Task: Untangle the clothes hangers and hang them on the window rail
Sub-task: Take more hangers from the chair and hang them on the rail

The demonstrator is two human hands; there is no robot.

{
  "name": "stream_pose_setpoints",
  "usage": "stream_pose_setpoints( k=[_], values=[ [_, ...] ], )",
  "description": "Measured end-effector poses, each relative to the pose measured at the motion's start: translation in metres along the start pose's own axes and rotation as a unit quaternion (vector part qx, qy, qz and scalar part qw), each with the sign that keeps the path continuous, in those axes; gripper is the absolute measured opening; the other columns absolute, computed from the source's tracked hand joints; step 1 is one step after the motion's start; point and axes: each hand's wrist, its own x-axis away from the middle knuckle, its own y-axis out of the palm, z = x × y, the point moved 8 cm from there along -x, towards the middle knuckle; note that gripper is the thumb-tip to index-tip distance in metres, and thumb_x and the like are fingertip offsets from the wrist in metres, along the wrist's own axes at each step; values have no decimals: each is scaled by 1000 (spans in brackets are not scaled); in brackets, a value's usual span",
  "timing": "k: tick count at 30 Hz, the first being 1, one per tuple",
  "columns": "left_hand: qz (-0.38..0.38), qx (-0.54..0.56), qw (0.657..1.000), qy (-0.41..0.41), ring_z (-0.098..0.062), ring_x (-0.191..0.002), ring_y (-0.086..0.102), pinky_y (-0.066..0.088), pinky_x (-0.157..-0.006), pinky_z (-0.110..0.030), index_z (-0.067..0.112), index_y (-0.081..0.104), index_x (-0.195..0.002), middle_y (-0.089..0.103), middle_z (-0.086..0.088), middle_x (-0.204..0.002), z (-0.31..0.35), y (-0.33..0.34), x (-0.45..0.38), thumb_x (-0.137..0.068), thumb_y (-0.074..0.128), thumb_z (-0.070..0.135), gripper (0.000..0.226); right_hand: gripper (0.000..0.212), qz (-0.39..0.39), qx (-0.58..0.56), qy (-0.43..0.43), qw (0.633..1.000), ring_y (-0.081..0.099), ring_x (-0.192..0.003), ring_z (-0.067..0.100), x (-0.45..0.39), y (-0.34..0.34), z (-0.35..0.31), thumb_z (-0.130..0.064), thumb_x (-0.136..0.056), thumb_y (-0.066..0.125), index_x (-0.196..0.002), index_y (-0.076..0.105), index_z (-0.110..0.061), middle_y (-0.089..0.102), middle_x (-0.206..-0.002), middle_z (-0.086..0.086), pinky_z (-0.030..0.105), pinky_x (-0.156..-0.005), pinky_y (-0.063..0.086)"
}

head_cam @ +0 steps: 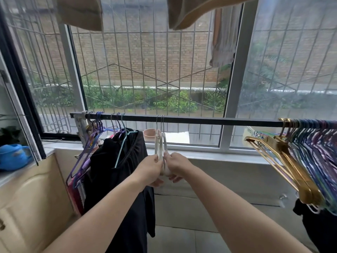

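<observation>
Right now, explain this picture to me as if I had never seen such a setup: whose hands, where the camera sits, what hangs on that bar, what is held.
There is one picture, taken by a camera worn on a person's head, looking forward and down. No machine is involved: the two bare arms are the wearer's own. The left hand and the right hand both grip the white hangers, whose hooks sit over the black window rail. On the rail's left hang coloured hangers and a black garment. On its right hangs a dense bunch of hangers, fronted by gold hangers. A blue watering can rests on the counter at far left.
</observation>
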Motion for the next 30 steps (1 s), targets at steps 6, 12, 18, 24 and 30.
stream_pose_setpoints(
  k=[6,12,18,24,30],
  values=[
    [162,-244,949,119,-26,-97,65,55,-86,-44,25,62,-124,64,0,-115,28,-9,26,-101,46,31,29,44,19,-27,0,999,75,-80,31,17,-22,56,-52,-104,33,-119,51,-14,61,-88,9,45,-71,62],
    [50,-173,967,182,-19,-81,67,58,-79,-38,24,70,-109,71,5,-93,70,85,60,-99,52,26,21,30,97,-78,26,992,76,-81,28,85,-89,132,-40,-105,43,-118,54,-14,60,-99,8,28,-48,51],
    [-140,-121,969,165,-14,-53,61,52,-57,-24,21,72,-99,72,-2,-81,53,258,115,-96,55,15,19,16,148,-136,131,971,66,-62,19,224,-124,289,-24,-104,48,-114,55,-14,56,-89,1,26,-48,50],
    [-400,-93,908,79,-16,-52,60,45,-54,-25,14,69,-98,68,-9,-81,-3,482,280,-95,52,6,19,12,238,-204,354,881,67,-64,19,480,-126,527,-20,-98,46,-92,56,-20,57,-90,6,25,-53,50],
    [-552,-106,827,27,-20,-67,64,50,-64,-30,10,70,-102,70,-12,-90,-33,630,464,-98,54,6,17,23,316,-201,530,761,59,-59,18,751,-114,650,-19,-99,52,-77,55,-16,61,-74,6,29,-53,51]
  ],
)
